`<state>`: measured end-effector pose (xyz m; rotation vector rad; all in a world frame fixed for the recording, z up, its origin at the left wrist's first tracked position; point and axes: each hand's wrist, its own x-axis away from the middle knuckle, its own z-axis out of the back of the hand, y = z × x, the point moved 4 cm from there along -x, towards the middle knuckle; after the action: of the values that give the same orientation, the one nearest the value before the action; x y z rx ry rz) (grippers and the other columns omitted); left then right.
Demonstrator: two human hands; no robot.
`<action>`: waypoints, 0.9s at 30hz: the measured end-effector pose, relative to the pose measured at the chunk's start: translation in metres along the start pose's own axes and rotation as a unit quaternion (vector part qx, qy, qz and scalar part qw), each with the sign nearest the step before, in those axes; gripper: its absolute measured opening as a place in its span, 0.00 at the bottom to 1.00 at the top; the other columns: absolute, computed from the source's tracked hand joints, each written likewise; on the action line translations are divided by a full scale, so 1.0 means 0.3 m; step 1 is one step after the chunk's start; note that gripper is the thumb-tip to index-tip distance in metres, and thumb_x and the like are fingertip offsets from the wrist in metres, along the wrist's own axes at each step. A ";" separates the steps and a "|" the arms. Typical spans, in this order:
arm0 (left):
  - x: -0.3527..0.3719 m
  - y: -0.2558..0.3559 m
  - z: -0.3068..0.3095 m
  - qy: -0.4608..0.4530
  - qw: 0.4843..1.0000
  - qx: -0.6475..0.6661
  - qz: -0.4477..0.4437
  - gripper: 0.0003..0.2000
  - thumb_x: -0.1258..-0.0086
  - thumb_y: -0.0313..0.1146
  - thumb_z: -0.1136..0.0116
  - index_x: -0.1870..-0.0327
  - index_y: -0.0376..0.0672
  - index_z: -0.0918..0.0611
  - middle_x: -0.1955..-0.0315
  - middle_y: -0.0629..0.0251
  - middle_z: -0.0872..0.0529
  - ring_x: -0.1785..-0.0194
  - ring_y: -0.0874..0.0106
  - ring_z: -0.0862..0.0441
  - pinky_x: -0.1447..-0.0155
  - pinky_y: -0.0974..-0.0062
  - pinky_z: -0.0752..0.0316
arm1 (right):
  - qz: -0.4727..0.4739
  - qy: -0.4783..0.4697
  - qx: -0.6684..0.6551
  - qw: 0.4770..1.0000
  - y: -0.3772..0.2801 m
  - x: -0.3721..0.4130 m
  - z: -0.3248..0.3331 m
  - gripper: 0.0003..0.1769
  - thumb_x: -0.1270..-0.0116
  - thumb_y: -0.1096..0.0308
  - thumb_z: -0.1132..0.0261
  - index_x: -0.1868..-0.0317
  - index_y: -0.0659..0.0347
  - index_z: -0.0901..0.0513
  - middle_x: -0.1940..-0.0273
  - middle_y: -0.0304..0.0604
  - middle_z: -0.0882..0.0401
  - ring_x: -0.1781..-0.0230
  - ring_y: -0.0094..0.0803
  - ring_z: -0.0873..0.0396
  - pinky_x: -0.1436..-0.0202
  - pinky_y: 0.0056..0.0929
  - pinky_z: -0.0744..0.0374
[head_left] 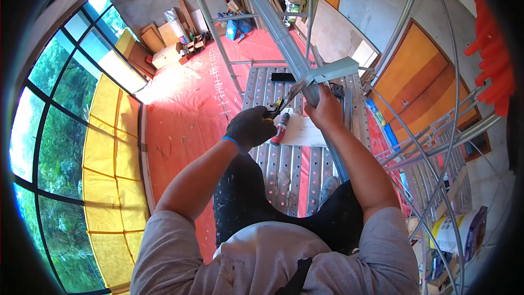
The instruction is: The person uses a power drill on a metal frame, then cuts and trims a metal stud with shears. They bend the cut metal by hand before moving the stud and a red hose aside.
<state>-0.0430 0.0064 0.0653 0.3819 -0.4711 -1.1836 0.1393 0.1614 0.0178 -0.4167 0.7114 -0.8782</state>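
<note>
My left hand [251, 129], in a dark glove, is closed round the handles of metal snips [277, 107], whose jaws meet the metal profile near its bend. My right hand [326, 107] is bare and grips the long grey metal profile [278, 35] just below that spot. A short pale flange [334, 69] sticks out to the right from the profile. On the perforated metal platform [267, 158] below, a red and grey power tool [281, 129] lies beside a white sheet [303, 132]. A dark flat object [283, 77] rests farther forward.
Scaffold poles [218, 43] rise ahead, and more bars and a cable [450, 147] stand at the right. Red gloves [491, 49] hang at the upper right. Red sheeting [185, 120] covers the floor. Boxes and boards [166, 54] are by the far wall.
</note>
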 end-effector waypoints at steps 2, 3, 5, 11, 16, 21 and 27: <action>-0.008 0.003 0.006 -0.008 1.000 -0.013 0.006 0.20 0.39 0.44 0.36 0.48 0.45 0.13 0.56 0.47 0.11 0.50 0.50 0.13 0.46 0.56 0.19 | 0.004 0.003 0.001 1.000 0.002 0.002 -0.003 0.42 0.44 0.61 0.26 0.30 0.66 0.30 0.38 0.60 0.21 0.41 0.59 0.20 0.38 0.49 0.20; -0.014 0.005 0.005 -0.012 1.000 -0.018 0.009 0.20 0.39 0.44 0.37 0.47 0.45 0.13 0.56 0.48 0.11 0.50 0.50 0.13 0.45 0.56 0.19 | 0.008 0.003 0.003 1.000 0.006 -0.002 -0.001 0.42 0.44 0.61 0.26 0.30 0.66 0.30 0.38 0.61 0.22 0.40 0.59 0.20 0.38 0.49 0.20; -0.021 -0.018 -0.014 -0.010 1.000 -0.005 -0.007 0.20 0.38 0.43 0.37 0.48 0.45 0.13 0.56 0.48 0.10 0.51 0.50 0.13 0.46 0.56 0.19 | 0.005 -0.004 0.005 1.000 0.006 0.004 0.001 0.43 0.44 0.60 0.26 0.30 0.67 0.30 0.38 0.62 0.22 0.40 0.60 0.21 0.37 0.49 0.21; -0.020 -0.014 -0.005 0.049 0.997 -0.053 -0.007 0.23 0.41 0.46 0.35 0.47 0.44 0.14 0.57 0.48 0.10 0.51 0.50 0.12 0.45 0.55 0.19 | -0.012 -0.014 -0.006 1.000 0.008 -0.001 0.015 0.45 0.43 0.59 0.25 0.28 0.68 0.31 0.38 0.64 0.21 0.40 0.60 0.21 0.36 0.49 0.21; -0.008 0.007 -0.001 0.009 1.000 -0.021 0.010 0.29 0.43 0.48 0.27 0.44 0.39 0.17 0.58 0.49 0.10 0.51 0.55 0.12 0.46 0.61 0.19 | -0.016 -0.013 -0.017 1.000 -0.004 0.008 0.020 0.45 0.44 0.58 0.25 0.29 0.69 0.31 0.40 0.64 0.20 0.40 0.61 0.20 0.37 0.49 0.21; -0.033 -0.061 -0.066 -0.029 0.986 0.164 0.013 0.36 0.44 0.51 0.20 0.42 0.33 0.21 0.54 0.52 0.11 0.49 0.64 0.13 0.45 0.69 0.20 | 0.017 0.010 -0.016 1.000 0.024 0.004 0.005 0.42 0.43 0.59 0.27 0.30 0.67 0.30 0.40 0.65 0.21 0.43 0.62 0.20 0.40 0.52 0.20; -0.018 -0.002 -0.035 -0.055 0.991 0.108 0.055 0.40 0.46 0.56 0.20 0.41 0.34 0.21 0.54 0.52 0.12 0.48 0.63 0.14 0.43 0.67 0.21 | 0.002 0.001 -0.002 1.000 -0.004 0.017 0.009 0.40 0.42 0.60 0.29 0.30 0.66 0.31 0.40 0.62 0.21 0.44 0.60 0.19 0.42 0.54 0.20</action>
<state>-0.0394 0.0117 0.0555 0.4721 -0.7121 -1.0520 0.1430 0.1567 0.0184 -0.4185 0.7161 -0.8739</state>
